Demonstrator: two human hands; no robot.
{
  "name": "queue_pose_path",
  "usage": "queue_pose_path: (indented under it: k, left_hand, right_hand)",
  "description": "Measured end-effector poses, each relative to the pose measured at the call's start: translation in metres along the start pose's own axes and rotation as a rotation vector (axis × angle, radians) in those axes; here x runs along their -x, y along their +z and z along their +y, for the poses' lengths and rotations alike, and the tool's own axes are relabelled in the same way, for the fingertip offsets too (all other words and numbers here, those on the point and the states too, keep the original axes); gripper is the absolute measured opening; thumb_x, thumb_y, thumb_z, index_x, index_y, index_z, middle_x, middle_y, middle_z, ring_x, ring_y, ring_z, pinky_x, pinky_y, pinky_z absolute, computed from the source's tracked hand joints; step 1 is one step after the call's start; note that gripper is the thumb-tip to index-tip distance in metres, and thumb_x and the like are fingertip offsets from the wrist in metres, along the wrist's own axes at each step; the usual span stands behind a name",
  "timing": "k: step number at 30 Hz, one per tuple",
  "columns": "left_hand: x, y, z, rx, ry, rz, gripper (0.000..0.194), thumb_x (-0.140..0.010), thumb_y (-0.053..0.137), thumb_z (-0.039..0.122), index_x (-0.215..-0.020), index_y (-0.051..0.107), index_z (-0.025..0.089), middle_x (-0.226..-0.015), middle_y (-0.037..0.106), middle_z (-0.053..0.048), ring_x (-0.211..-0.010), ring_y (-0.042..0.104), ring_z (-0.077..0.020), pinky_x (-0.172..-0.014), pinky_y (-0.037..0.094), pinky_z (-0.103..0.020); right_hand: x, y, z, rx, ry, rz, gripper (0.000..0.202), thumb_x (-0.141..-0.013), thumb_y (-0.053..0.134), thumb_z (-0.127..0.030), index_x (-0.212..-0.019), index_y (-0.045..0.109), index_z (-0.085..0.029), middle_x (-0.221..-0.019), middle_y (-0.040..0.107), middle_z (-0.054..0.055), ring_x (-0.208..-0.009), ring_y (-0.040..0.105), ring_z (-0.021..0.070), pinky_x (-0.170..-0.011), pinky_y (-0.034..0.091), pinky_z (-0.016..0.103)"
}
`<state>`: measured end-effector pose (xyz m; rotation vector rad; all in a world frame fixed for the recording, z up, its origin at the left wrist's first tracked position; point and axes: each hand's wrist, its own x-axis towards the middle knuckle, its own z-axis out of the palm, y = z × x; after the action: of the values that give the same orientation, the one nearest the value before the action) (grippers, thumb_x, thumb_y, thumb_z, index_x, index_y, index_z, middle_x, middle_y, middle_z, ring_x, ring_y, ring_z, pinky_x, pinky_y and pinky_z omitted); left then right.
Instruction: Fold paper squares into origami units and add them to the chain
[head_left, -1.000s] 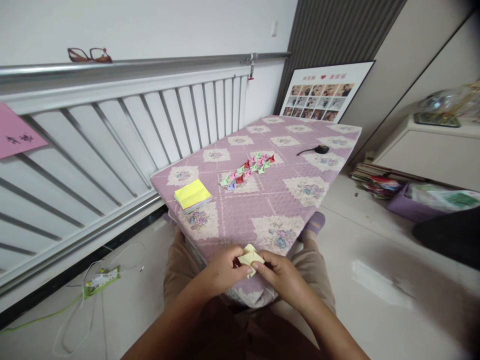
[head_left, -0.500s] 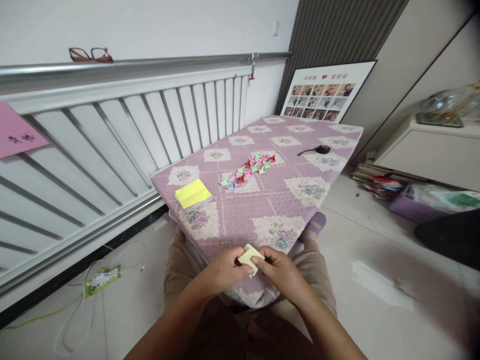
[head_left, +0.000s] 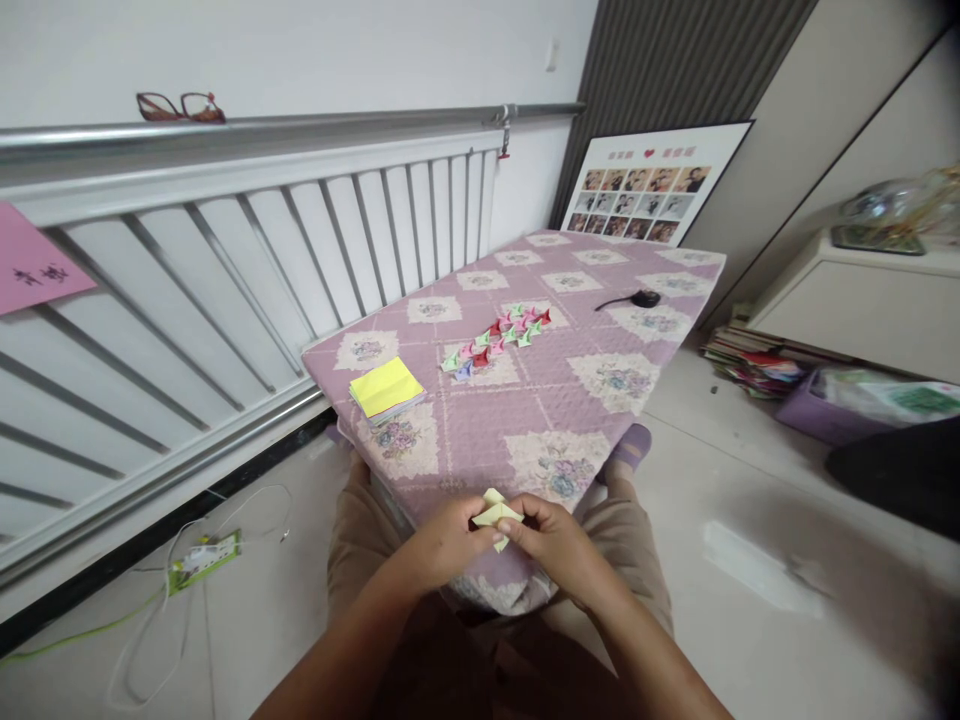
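Note:
A pale yellow folded paper [head_left: 496, 514] is held between both hands over the near end of the table. My left hand [head_left: 454, 538] pinches its left side, thumb toward me. My right hand [head_left: 546, 532] grips the right side, its thumb pressed on the paper's front. The paper has pointed corners at top and bottom. Beyond the hands, small folded paper pieces [head_left: 481, 357] in green, pink, red and blue stand in rows. A stack of square paper [head_left: 387, 388], yellow on top, lies near the table's left edge.
The table [head_left: 480, 450] wears a purple flowered cloth. A black object with a short cord [head_left: 645, 299] lies toward its far right. Glasses [head_left: 180, 107] rest on the rail at the left. A power strip [head_left: 204, 560] with cables is on the floor at the left.
The yellow paper has changed shape between my fingers, from a squarish form to a flatter, wider one with points at its sides. My right hand has shifted slightly left.

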<state>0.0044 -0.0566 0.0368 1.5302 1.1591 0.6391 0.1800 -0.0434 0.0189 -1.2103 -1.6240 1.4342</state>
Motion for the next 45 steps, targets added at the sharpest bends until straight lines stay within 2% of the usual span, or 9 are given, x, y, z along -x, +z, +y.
queue_pose_path:
  k: [6,8,11,13,18,24,28,35,45]
  left_hand:
    - [0.002,0.008,-0.001,-0.171,0.058,0.173,0.008,-0.078,0.058,0.024,-0.076,0.058,0.016,-0.073,0.056,0.001,-0.069,0.048,-0.0132,-0.062,0.035,-0.023]
    - [0.001,0.015,-0.005,-0.014,0.065,0.264,0.015,-0.076,0.06,0.022,-0.091,0.057,0.017,-0.083,0.061,-0.001,-0.074,0.053,-0.0141,-0.067,0.039,-0.024]
    - [0.001,0.026,-0.009,0.344,0.065,0.346,0.049,-0.076,0.06,0.019,-0.122,0.044,0.02,-0.103,0.063,-0.005,-0.086,0.058,-0.0149,-0.075,0.043,-0.026]
    - [0.002,0.031,-0.01,0.455,0.001,0.315,0.047,-0.078,0.059,0.022,-0.123,0.046,0.018,-0.101,0.064,-0.006,-0.08,0.06,-0.0141,-0.071,0.045,-0.025]
    - [0.005,0.038,-0.012,0.455,-0.109,0.22,0.027,-0.08,0.056,0.031,-0.098,0.062,0.012,-0.078,0.063,-0.003,-0.063,0.057,-0.012,-0.06,0.043,-0.024]
    - [0.007,0.032,-0.013,0.353,-0.1,0.204,0.021,-0.079,0.055,0.025,-0.093,0.064,0.013,-0.076,0.064,-0.002,-0.066,0.057,-0.0131,-0.063,0.044,-0.025]
    - [0.007,0.03,-0.014,0.345,-0.046,0.252,0.02,-0.076,0.057,0.023,-0.093,0.062,0.013,-0.078,0.064,-0.002,-0.071,0.057,-0.0139,-0.065,0.044,-0.025]
    - [0.007,0.036,-0.011,0.489,-0.167,0.289,0.025,-0.077,0.057,0.035,-0.087,0.063,0.013,-0.079,0.065,-0.004,-0.065,0.056,-0.012,-0.06,0.04,-0.023]
    - [0.008,0.031,-0.012,0.218,-0.086,0.349,0.017,-0.077,0.055,0.03,-0.076,0.063,0.015,-0.063,0.059,0.001,-0.061,0.053,-0.0128,-0.059,0.038,-0.023]
  right_hand:
    - [0.0,-0.001,-0.005,0.053,-0.075,0.039,0.02,-0.078,0.062,-0.038,-0.076,0.065,-0.018,-0.072,0.062,0.0,-0.07,0.055,0.0156,-0.066,0.043,0.026]
    - [0.001,0.0,-0.007,0.069,-0.108,0.116,0.019,-0.078,0.062,-0.038,-0.075,0.064,-0.019,-0.07,0.062,0.0,-0.069,0.054,0.0151,-0.065,0.042,0.026]
    - [0.002,0.002,-0.01,0.047,-0.141,0.175,0.02,-0.078,0.062,-0.038,-0.075,0.064,-0.019,-0.07,0.062,0.0,-0.068,0.055,0.015,-0.065,0.042,0.025]
    - [0.004,0.004,-0.01,0.027,-0.141,0.206,0.021,-0.079,0.062,-0.039,-0.074,0.063,-0.019,-0.07,0.062,0.0,-0.068,0.055,0.0151,-0.064,0.043,0.025]
    - [0.005,0.01,-0.005,-0.003,-0.083,0.226,0.023,-0.081,0.059,-0.042,-0.076,0.062,-0.02,-0.063,0.058,-0.001,-0.061,0.053,0.0147,-0.06,0.043,0.025]
    - [0.005,0.005,-0.006,0.044,-0.241,0.183,0.016,-0.081,0.062,-0.036,-0.08,0.066,-0.02,-0.085,0.063,0.003,-0.081,0.058,0.0168,-0.075,0.044,0.027]
    - [0.005,0.003,-0.008,-0.017,-0.199,0.137,0.017,-0.082,0.062,-0.037,-0.081,0.065,-0.02,-0.077,0.064,0.002,-0.073,0.058,0.0153,-0.069,0.045,0.025]
    - [0.005,0.009,-0.003,-0.071,-0.163,0.262,0.023,-0.078,0.065,-0.042,-0.076,0.063,-0.019,-0.071,0.063,0.002,-0.067,0.056,0.0154,-0.064,0.045,0.026]
    - [0.007,0.008,-0.007,-0.045,-0.171,0.318,0.029,-0.078,0.064,-0.048,-0.073,0.063,-0.02,-0.07,0.06,0.002,-0.067,0.054,0.0157,-0.062,0.045,0.026]
